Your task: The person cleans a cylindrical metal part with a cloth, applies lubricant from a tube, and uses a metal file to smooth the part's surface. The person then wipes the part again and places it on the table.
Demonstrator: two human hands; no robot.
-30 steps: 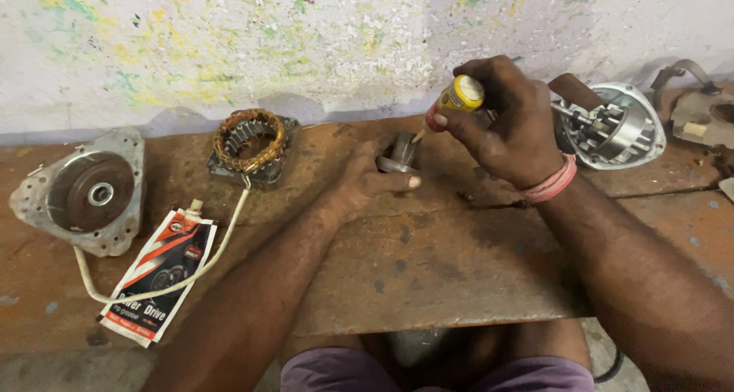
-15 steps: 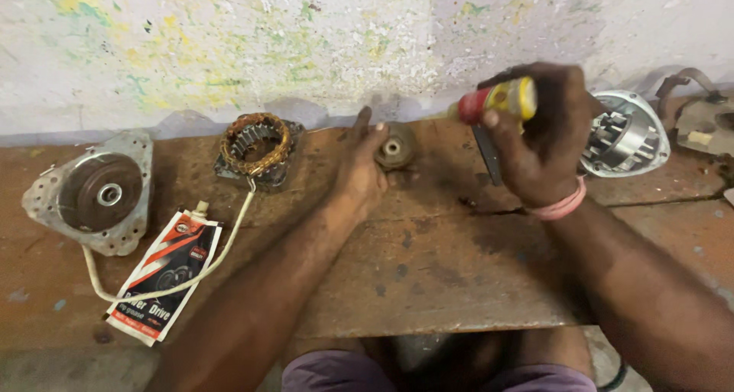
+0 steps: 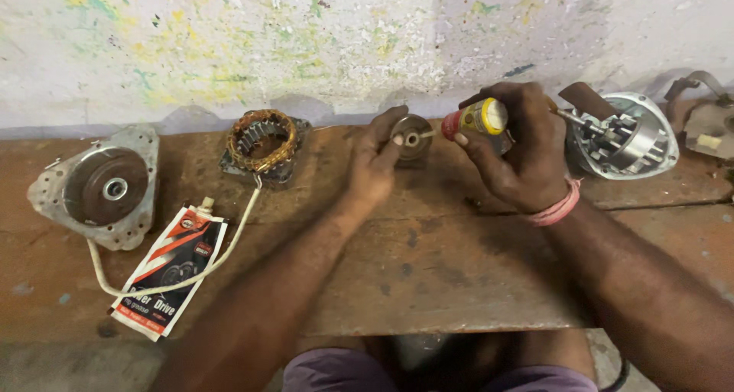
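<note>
Head view: left hand [image 3: 375, 163] grips a small round metal part [image 3: 411, 137], right hand [image 3: 516, 151] at three o'clock clutching a yellow-handled screwdriver [image 3: 475, 118].

The bench [image 3: 459, 285] is rough, worn wood, matt and stained. The small round part [image 3: 413, 138] looks dull grey metal — the screwdriver handle [image 3: 475, 119] glossy yellow-red plastic. At the bench's right edge a housing [image 3: 627, 136] shines bright metal; the grease sachet [image 3: 170, 268] is glossy.

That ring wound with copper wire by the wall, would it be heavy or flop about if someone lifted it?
The copper-wound ring looks like metal with dense windings, so probably heavy for its size and stiff. Lying flat on the bench, it seems unlikely to roll. The white cable trailing from it looks floppy and might drag behind.
</note>
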